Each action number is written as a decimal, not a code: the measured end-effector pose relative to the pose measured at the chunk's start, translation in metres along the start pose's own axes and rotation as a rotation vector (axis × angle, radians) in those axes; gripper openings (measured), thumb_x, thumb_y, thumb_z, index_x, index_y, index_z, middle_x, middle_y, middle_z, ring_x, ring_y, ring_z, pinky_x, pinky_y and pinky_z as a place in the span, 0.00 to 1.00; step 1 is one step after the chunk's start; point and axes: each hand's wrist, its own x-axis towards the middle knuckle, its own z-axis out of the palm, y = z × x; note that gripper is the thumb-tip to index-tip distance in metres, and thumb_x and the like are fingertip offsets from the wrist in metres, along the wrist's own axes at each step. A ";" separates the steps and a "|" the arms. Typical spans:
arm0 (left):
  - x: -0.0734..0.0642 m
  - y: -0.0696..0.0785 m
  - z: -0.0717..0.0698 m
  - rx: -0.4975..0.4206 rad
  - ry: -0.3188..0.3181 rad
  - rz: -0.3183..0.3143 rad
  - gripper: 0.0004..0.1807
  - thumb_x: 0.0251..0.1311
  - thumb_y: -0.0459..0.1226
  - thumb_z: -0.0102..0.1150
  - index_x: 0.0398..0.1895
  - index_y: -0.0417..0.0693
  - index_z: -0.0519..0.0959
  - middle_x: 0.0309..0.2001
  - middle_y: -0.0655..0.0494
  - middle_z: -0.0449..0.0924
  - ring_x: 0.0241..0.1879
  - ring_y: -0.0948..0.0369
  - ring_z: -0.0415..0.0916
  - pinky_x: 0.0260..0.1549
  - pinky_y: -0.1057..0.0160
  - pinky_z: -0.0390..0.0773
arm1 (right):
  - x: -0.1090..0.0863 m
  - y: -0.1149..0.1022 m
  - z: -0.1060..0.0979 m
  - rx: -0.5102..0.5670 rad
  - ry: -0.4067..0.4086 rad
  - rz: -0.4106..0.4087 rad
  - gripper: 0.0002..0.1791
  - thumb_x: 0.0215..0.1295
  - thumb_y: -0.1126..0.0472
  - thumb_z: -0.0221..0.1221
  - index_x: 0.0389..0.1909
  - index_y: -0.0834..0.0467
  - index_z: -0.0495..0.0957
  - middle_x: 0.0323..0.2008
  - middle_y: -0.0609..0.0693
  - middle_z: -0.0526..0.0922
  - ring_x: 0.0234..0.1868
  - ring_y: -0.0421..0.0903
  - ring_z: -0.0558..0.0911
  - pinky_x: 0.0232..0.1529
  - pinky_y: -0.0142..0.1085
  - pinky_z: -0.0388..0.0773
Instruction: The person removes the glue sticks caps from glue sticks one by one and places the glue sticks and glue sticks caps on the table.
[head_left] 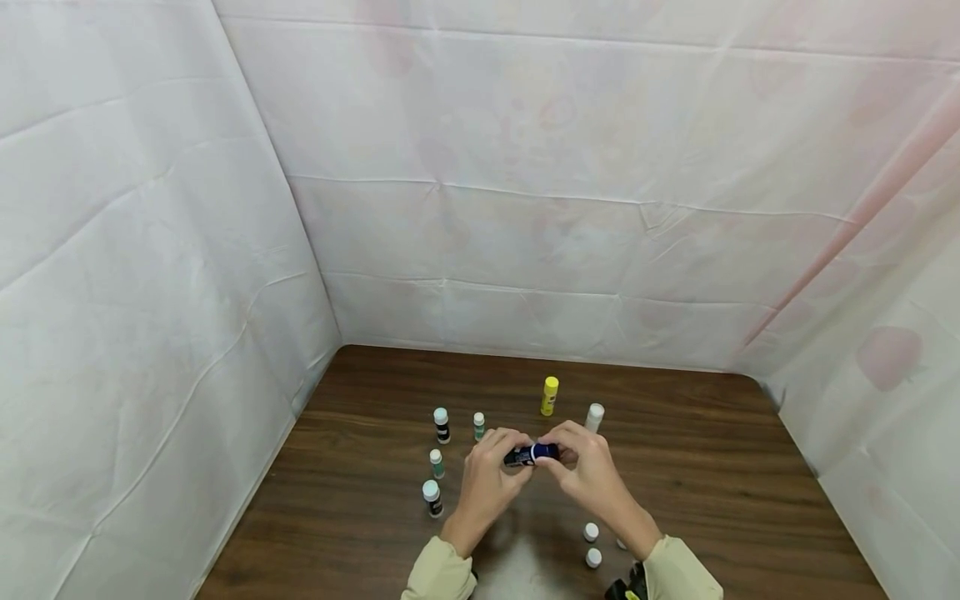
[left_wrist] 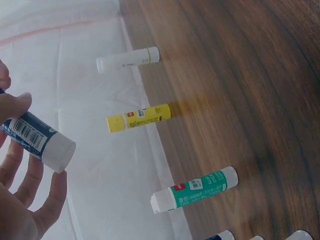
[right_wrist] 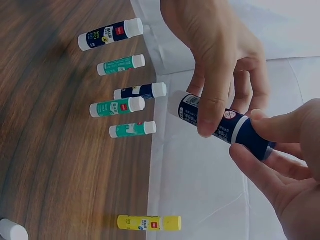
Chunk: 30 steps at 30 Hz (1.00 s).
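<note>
A navy glue stick (head_left: pixel 521 456) is held level above the table between both hands. My left hand (head_left: pixel 486 477) grips its printed body, leaving the white base (left_wrist: pixel 60 152) bare at one end. At the other end, my right hand (head_left: pixel 588 471) pinches the dark blue cap (right_wrist: pixel 251 138) between thumb and fingers. A white band shows between cap and body, and the cap sits in line with the body. Beyond the hands, a yellow glue stick (head_left: pixel 550 397) and a white one (head_left: pixel 594 417) stand upright.
On the left stand navy glue sticks (head_left: pixel 442 427) and green ones (head_left: pixel 437 464), all with white caps. Small white caps (head_left: pixel 591 532) lie near the right forearm, beside a black and yellow object (head_left: pixel 628 585). White cloth (head_left: pixel 480 233) walls the wooden table.
</note>
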 end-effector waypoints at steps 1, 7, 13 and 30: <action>0.000 0.000 -0.001 -0.002 -0.003 0.004 0.14 0.45 0.38 0.73 0.36 0.56 0.80 0.38 0.66 0.79 0.38 0.67 0.74 0.34 0.63 0.78 | 0.000 0.000 -0.001 -0.004 -0.007 -0.001 0.12 0.46 0.74 0.69 0.32 0.60 0.82 0.33 0.45 0.79 0.29 0.40 0.81 0.24 0.29 0.79; -0.004 -0.009 -0.005 -0.028 0.002 0.011 0.15 0.45 0.35 0.73 0.37 0.56 0.81 0.38 0.65 0.79 0.39 0.66 0.76 0.36 0.62 0.79 | 0.002 -0.005 -0.014 -0.054 -0.001 -0.077 0.14 0.43 0.75 0.70 0.33 0.61 0.82 0.34 0.47 0.79 0.31 0.42 0.81 0.27 0.27 0.79; -0.008 -0.016 -0.011 -0.095 0.034 -0.030 0.17 0.42 0.34 0.74 0.36 0.56 0.81 0.37 0.63 0.79 0.37 0.63 0.78 0.35 0.60 0.79 | 0.010 -0.013 -0.030 -0.092 0.002 -0.102 0.15 0.44 0.73 0.70 0.35 0.61 0.83 0.36 0.47 0.79 0.32 0.42 0.81 0.28 0.27 0.80; -0.015 -0.018 -0.011 -0.245 0.149 -0.034 0.19 0.38 0.28 0.74 0.36 0.48 0.79 0.33 0.55 0.81 0.31 0.58 0.79 0.26 0.63 0.79 | 0.006 -0.011 -0.035 -0.136 0.003 -0.092 0.16 0.44 0.72 0.71 0.37 0.58 0.83 0.37 0.47 0.79 0.32 0.42 0.81 0.27 0.31 0.80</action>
